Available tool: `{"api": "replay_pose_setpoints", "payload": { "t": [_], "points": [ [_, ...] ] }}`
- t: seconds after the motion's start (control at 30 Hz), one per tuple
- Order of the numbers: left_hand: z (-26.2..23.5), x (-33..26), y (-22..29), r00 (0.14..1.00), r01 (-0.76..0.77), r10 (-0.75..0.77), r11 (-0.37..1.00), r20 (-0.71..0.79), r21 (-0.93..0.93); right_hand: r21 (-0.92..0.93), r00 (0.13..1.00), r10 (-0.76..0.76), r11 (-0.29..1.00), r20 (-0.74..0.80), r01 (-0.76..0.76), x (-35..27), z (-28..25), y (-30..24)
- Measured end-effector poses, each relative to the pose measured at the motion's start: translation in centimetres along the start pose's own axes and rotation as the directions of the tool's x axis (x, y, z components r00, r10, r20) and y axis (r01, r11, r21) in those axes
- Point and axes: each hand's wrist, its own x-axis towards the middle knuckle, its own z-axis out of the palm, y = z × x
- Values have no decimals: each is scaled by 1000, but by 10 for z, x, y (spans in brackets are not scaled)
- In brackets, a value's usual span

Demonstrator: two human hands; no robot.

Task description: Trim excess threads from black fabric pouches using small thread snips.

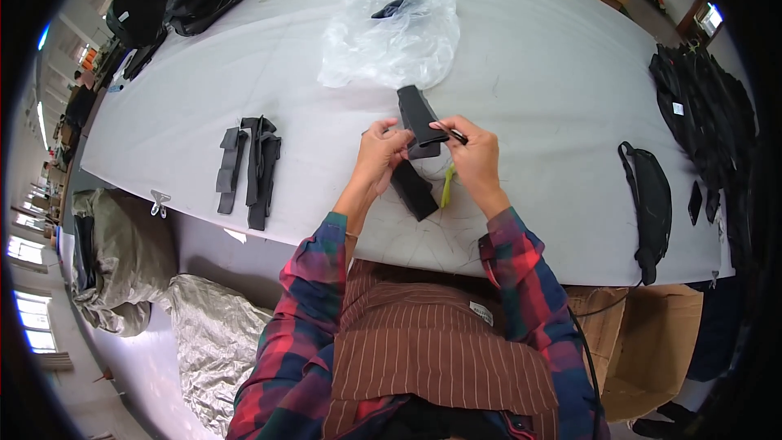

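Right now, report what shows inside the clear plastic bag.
A dark piece shows near the far edge of the clear plastic bag; whether inside or beneath, I can't tell. Creases obscure any other contents.

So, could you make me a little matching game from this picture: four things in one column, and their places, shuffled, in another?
Things:
1. Black folded piece
2. Clear plastic bag
3. Cardboard box
4. Metal clip

Places:
A. On the near edge of the table, towards the left
B. Below the table's near edge, to the person's right
C. Held up between the left hand and the right hand
D. Lying on the table, beyond both hands

Right pairs: 1-C, 2-D, 3-B, 4-A
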Motion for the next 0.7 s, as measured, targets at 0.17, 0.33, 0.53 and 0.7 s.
{"api": "replay_pose_setpoints", "payload": {
  "t": [0.17,0.33,0.53,0.7],
  "points": [
    [-10,-37,-6,956,234,-204,964,210,-127,247,997,-28,969,71,10,-21,-21,-6],
    [-3,-64,-10,990,48,-66,989,128,138,356,979,24,929,204,-97,-56,-22,2],
    [-7,-76,-13,987,118,-134,978,88,171,419,945,87,880,316,-222,-73,-25,-12],
    [7,-84,-15,997,58,-63,993,-43,-107,495,893,107,800,437,-338,-89,-30,-18]
  ]
}}
